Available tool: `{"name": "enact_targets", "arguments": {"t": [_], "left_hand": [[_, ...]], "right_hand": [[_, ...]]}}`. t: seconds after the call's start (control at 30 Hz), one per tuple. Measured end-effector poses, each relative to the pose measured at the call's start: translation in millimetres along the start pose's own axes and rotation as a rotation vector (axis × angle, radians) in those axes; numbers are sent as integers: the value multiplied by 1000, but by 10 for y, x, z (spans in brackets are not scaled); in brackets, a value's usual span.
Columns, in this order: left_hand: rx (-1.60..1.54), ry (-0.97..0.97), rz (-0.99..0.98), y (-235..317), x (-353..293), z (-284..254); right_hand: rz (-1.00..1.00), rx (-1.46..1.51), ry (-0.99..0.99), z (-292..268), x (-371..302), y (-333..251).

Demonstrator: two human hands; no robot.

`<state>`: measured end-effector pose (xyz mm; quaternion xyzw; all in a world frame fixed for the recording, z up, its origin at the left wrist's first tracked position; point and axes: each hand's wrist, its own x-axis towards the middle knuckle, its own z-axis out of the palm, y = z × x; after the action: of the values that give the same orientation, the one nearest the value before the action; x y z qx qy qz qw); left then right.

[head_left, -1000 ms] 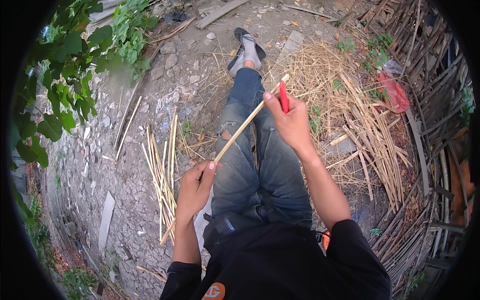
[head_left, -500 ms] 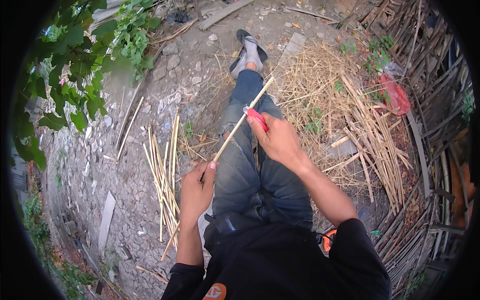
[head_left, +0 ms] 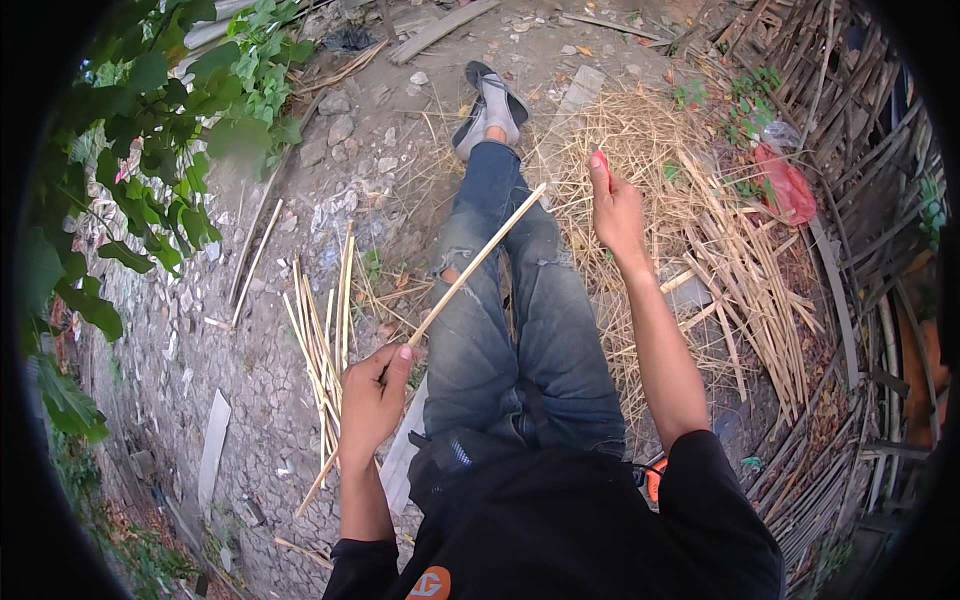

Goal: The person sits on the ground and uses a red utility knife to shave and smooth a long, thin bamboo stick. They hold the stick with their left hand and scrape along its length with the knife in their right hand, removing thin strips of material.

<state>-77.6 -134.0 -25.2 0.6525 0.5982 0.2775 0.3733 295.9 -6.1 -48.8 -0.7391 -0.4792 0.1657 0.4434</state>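
Observation:
My left hand [head_left: 375,392] is closed around the lower part of a thin, pale bamboo stick [head_left: 478,262]. The stick slants up and to the right across my legs, its far end free above the knees. Off to the right, clear of the stick, my right hand [head_left: 618,215] is wrapped around a red-handled knife [head_left: 601,160]. Most of the handle is inside the fist, and the blade cannot be made out from here. Beside my left leg lies a loose bundle of similar bamboo sticks [head_left: 322,350]. A pile of split strips [head_left: 755,310] lies to the right.
Thin shavings [head_left: 630,150] cover the ground right of my outstretched legs [head_left: 500,300]. A red plastic bag [head_left: 785,185] lies by a heap of old slats [head_left: 850,130] along the right. Leafy branches [head_left: 140,130] hang at the upper left. A flat board [head_left: 213,445] rests on cracked soil.
My right hand has moved the knife off the stick, outward to the right and farther away. My left hand has shifted slightly left and nearer, still holding the stick.

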Motion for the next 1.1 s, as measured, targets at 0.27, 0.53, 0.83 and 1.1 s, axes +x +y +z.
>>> {"name": "enact_targets", "arguments": {"t": [0.27, 0.53, 0.83, 1.1], "left_hand": [[-140, 760, 508, -77, 698, -467], [-755, 731, 726, 609, 851, 32], [-809, 270, 507, 210, 413, 1000], [-1228, -632, 30, -369, 382, 486]], "right_hand": [[-126, 347, -494, 46, -755, -565], [-44, 945, -808, 570, -1406, -871], [203, 1337, -531, 609, -1185, -821], [97, 1138, -304, 300, -756, -637]]}}
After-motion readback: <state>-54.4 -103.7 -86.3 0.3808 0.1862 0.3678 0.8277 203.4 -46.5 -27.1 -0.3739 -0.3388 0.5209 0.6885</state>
